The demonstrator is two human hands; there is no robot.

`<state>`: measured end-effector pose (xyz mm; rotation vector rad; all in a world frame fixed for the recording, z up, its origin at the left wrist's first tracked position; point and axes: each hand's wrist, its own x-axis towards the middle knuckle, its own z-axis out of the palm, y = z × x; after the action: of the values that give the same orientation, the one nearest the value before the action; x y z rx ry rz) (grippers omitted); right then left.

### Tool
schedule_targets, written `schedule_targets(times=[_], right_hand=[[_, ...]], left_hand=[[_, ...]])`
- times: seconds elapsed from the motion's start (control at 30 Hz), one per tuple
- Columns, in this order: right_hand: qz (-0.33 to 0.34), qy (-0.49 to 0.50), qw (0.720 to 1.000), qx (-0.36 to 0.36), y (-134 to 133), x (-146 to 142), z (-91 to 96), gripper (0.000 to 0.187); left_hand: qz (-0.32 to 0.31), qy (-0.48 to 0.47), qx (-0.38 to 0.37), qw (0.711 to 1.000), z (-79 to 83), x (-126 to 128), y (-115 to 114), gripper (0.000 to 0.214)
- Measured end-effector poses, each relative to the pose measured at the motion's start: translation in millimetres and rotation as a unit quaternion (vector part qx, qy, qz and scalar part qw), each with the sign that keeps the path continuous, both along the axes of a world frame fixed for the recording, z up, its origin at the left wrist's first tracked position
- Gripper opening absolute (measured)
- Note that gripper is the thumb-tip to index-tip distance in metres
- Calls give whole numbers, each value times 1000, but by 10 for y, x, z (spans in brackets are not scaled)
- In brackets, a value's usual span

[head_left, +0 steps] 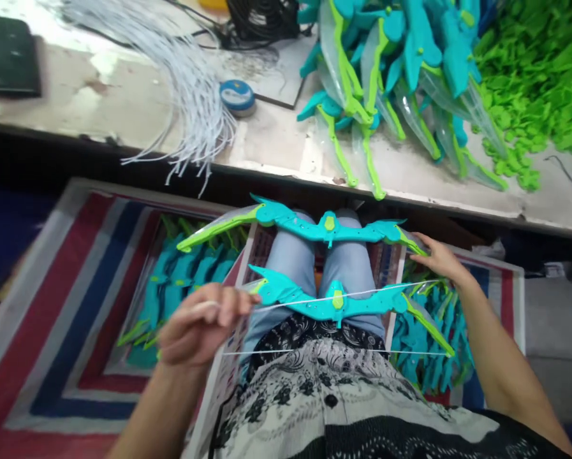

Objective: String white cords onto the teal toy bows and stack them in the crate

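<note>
Two turquoise and lime-green toy bows lie across the lap, one beyond the other. The far toy bow (286, 220) has its right limb tip between the thumb and fingers of my right hand (441, 260). Closer to the body is the near toy bow (309, 305), with a string stretched below it. My left hand (204, 322) is closed in a pinch on a white string (362, 293), beside the near bow's left limb. That string runs taut over the near bow towards my right wrist. The fingers partly hide the near bow's left tip.
On the workbench (276, 150) lie a bundle of white strings (194, 102), a round blue tin (237, 97), a heap of toy bows (376, 70) and loose green parts (539, 76). Striped sacks with more bows flank the legs: left sack (56, 357), right sack (508, 290).
</note>
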<state>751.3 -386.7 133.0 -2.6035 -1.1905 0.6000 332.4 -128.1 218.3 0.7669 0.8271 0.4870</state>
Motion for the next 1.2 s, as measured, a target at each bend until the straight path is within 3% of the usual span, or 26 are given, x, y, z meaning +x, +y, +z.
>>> schedule_targets(times=[0.1, 0.17, 0.2, 0.23, 0.3, 0.4, 0.5, 0.6, 0.7, 0.87, 1.03, 1.2], right_hand=[[49, -150, 983, 92, 602, -460, 143, 63], [167, -161, 960, 160, 1149, -925, 204, 50], [234, -145, 948, 161, 1430, -1171, 213, 47], [280, -132, 940, 142, 1697, -1404, 209, 47], [304, -122, 943, 54, 2135, -1764, 179, 53], [299, -128, 945, -43, 2438, -1940, 143, 60], [335, -109, 935, -24, 2361, -1785, 167, 66], [398, -51, 916, 4, 2139, -1564, 187, 62], [413, 19, 911, 12, 1965, -1422, 131, 54], [363, 76, 928, 32, 1900, -1315, -5, 51], [362, 46, 931, 21, 1939, -1358, -20, 50], [366, -63, 929, -16, 1797, -1626, 13, 52]], left_hand=[[-79, -20, -70, 994, -145, 264, -308, 29], [-101, -17, -94, 990, -220, 422, -437, 30], [-106, -20, -106, 989, -246, 478, -474, 32], [-111, -24, -115, 987, -265, 516, -493, 33], [-121, -26, -119, 985, -286, 541, -485, 37], [-144, -14, -80, 986, -289, 481, -398, 31], [-185, -21, -48, 981, -278, 380, -314, 27], [-166, -48, -66, 983, -251, 299, -278, 33], [-86, -62, -44, 993, -179, 220, -225, 38], [66, -28, 6, 997, -68, 81, -18, 34], [42, -7, -47, 998, -265, 188, 68, 38], [-15, -5, -134, 991, -422, 373, -43, 46]])
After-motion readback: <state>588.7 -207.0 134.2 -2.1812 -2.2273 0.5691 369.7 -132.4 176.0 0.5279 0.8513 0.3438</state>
